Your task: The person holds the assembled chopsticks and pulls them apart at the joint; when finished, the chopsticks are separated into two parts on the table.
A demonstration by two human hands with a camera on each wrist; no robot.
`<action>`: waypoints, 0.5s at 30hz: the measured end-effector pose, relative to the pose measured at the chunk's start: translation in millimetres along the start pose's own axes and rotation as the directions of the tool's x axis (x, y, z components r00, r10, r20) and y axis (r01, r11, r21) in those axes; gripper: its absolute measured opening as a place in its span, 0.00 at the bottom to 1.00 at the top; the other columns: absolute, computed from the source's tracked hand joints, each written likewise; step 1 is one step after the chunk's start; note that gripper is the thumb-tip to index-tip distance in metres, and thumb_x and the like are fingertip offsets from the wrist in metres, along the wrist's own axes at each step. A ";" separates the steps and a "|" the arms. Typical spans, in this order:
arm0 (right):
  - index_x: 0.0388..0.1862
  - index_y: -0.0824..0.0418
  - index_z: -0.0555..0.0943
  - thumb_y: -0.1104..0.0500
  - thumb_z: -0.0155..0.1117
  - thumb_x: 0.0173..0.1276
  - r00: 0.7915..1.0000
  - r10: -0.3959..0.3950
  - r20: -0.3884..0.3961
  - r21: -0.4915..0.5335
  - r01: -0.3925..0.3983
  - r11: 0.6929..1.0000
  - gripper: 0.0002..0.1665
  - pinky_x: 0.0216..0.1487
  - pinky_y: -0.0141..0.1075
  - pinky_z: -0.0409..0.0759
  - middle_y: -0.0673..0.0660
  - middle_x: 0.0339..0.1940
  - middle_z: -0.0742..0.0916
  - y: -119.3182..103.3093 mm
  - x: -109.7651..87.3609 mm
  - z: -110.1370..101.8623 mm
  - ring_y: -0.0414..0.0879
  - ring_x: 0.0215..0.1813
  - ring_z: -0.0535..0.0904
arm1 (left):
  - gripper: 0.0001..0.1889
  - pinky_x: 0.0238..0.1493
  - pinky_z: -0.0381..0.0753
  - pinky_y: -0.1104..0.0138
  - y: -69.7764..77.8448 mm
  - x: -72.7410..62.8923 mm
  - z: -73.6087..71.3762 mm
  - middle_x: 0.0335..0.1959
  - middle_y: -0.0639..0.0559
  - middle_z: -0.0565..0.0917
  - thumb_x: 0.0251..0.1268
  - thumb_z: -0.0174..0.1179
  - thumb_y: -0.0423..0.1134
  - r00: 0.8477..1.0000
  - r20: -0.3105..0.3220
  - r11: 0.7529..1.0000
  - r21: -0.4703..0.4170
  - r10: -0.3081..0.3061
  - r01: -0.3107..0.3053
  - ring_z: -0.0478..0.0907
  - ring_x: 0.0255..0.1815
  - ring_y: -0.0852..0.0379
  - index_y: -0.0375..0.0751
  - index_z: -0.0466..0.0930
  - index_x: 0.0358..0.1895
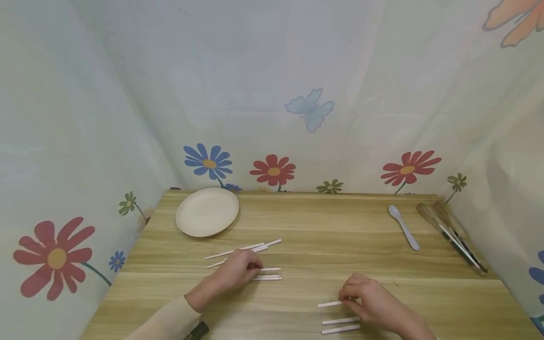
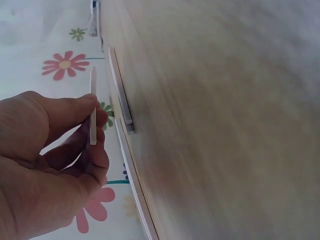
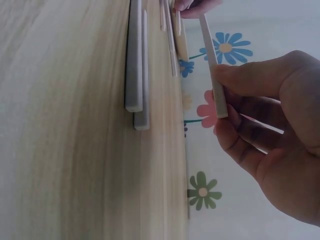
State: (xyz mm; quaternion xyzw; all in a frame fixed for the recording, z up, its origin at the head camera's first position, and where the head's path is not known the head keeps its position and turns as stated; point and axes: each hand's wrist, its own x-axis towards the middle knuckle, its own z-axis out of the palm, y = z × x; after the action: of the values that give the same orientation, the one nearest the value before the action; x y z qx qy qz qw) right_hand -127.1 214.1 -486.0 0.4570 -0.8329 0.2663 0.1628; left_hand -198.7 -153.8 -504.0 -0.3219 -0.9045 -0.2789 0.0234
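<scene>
My left hand (image 1: 236, 270) pinches a slim white stick (image 2: 93, 127) between thumb and fingers, held above the wooden table. Close by lie a pair of short white sticks (image 1: 268, 278). Beyond that hand, longer white sticks (image 1: 233, 251) lie slanted, partly hidden by it. With thumb and fingertips, my right hand (image 1: 374, 302) holds another white stick (image 3: 212, 65), square-ended and pointing left in the head view. Two more white sticks, a farther one (image 1: 340, 321) and a nearer one (image 1: 340, 329), lie almost parallel on the table just below that hand.
A round cream plate (image 1: 207, 212) sits at the table's back left. Toward the back right are a pale spoon (image 1: 403, 227) and a few long, slim tools (image 1: 461, 245). A flower-printed curtain (image 1: 272, 118) encloses the back and sides of the table (image 1: 306, 226).
</scene>
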 end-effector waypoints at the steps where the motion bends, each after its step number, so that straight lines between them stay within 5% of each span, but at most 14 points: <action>1: 0.31 0.49 0.83 0.66 0.75 0.50 1.000 0.000 0.000 0.003 0.000 1.000 0.14 0.36 0.17 0.69 0.39 0.31 0.82 0.0 -0.5 0.1 0.33 0.34 0.74 | 0.03 0.29 0.75 0.76 -0.2 -0.1 0.5 0.26 0.58 0.83 0.55 0.68 0.31 1.000 0.000 1.000 0.003 0.002 -0.002 0.74 0.27 0.70 0.43 0.88 0.32; 15: 0.29 0.50 0.83 0.65 0.74 0.49 0.999 -0.043 0.016 0.009 0.043 0.999 0.13 0.37 0.16 0.69 0.39 0.29 0.81 3.9 -6.4 6.5 0.30 0.34 0.74 | 0.03 0.35 0.78 0.71 -1.8 2.7 3.5 0.27 0.58 0.86 0.52 0.69 0.32 0.999 0.048 0.998 0.063 0.002 -0.005 0.78 0.32 0.66 0.44 0.88 0.30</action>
State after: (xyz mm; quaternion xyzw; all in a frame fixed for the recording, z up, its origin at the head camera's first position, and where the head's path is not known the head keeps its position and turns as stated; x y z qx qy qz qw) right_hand -127.2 216.3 -495.6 0.4777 -0.8231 0.2625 0.1596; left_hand -201.4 -151.6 -507.3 -0.3290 -0.9127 -0.2422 0.0126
